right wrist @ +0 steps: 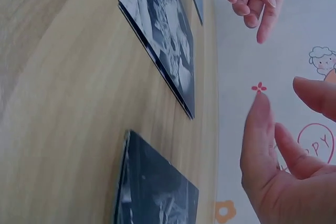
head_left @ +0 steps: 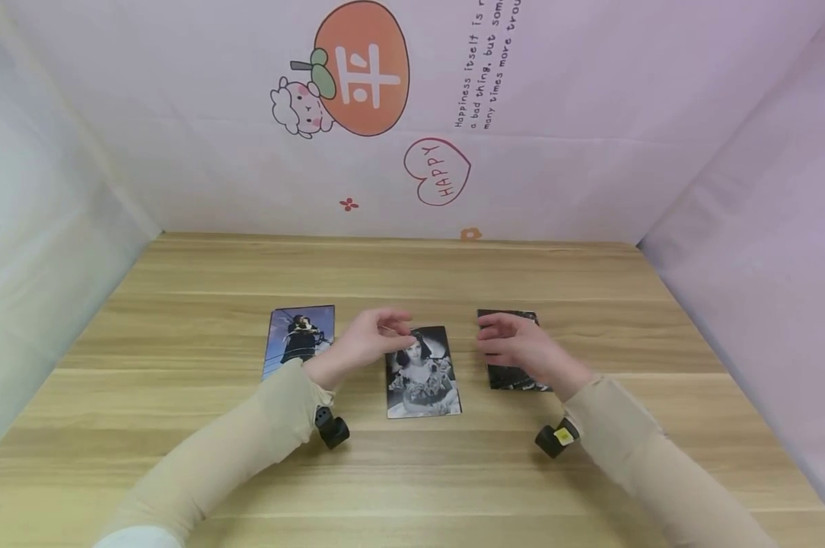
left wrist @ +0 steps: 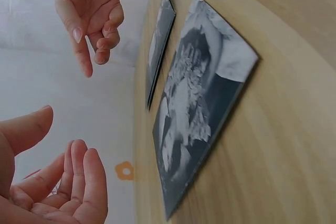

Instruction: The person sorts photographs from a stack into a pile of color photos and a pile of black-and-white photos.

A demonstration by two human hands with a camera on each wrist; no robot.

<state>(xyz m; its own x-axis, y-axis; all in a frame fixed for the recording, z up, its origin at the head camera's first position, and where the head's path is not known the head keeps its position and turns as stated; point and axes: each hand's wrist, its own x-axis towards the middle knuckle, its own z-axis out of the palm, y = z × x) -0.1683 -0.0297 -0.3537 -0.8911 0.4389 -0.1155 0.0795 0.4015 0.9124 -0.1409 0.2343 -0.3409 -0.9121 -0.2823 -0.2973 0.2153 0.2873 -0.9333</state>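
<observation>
Three picture cards lie in a row on the table. The middle card (head_left: 422, 388) is a black-and-white portrait of a seated figure in a ruffled dress. Over its upper left corner hovers the left hand (head_left: 364, 340), thumb and fingers loosely bent with nothing between them. The right hand (head_left: 525, 348) is held above a dark card (head_left: 511, 378), hiding much of its picture; its fingers are relaxed and hold nothing. In the left wrist view, the left hand (left wrist: 63, 187) appears off the table surface, apart from the middle card (left wrist: 189, 93).
At the left lies a bluish card (head_left: 299, 335) showing a couple, its lower right corner covered by the left wrist. The wood-grain table (head_left: 412, 487) is bordered by pale fabric walls, the back one (head_left: 563, 183) printed with an orange fruit and a heart. Both wrists wear small black cameras.
</observation>
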